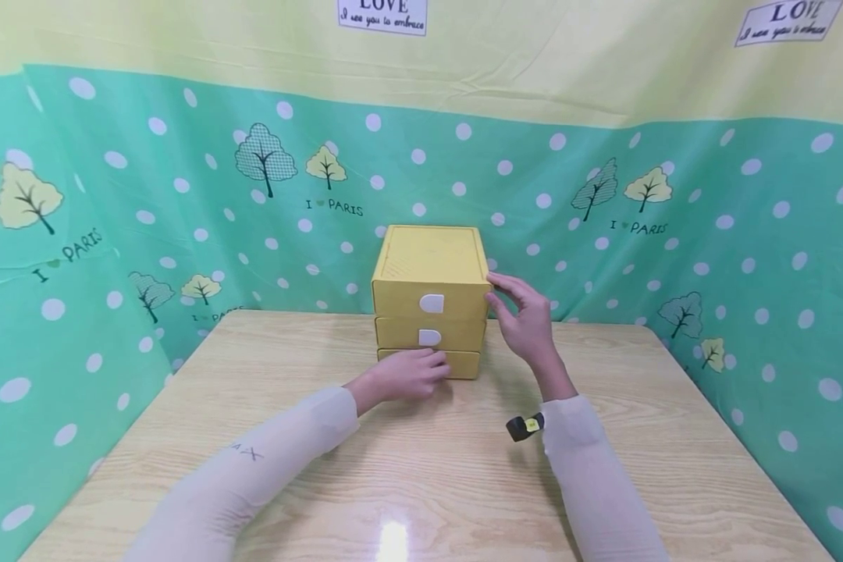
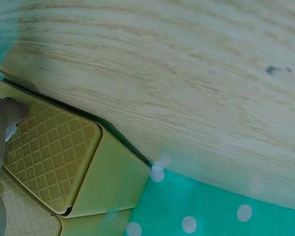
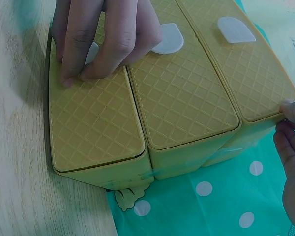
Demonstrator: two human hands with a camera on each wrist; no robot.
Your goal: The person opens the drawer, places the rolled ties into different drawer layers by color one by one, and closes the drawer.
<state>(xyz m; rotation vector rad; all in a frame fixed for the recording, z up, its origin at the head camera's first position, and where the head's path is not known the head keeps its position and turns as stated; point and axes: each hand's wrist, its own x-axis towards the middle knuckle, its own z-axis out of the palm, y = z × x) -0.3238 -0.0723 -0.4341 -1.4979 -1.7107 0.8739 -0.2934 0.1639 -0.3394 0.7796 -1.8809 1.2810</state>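
Observation:
A yellow three-drawer box (image 1: 432, 254) stands at the back of the table, with waffle-patterned fronts and white tab handles. My left hand (image 1: 407, 373) is at the bottom drawer (image 1: 467, 365). In the right wrist view its curled fingers pinch that drawer's white tab (image 3: 92, 53), which they partly hide. The drawer front looks almost flush with its frame. At the box's upper right front edge, my right hand (image 1: 530, 320) holds the corner, thumb on the front and fingers along the side. The middle tab (image 1: 429, 338) and top tab (image 1: 432, 304) are untouched.
The box rests on a light wood table (image 1: 407, 460). A green and yellow printed curtain (image 1: 421, 172) hangs close behind it and along both sides. A black wrist device (image 1: 523, 427) is strapped at my right sleeve.

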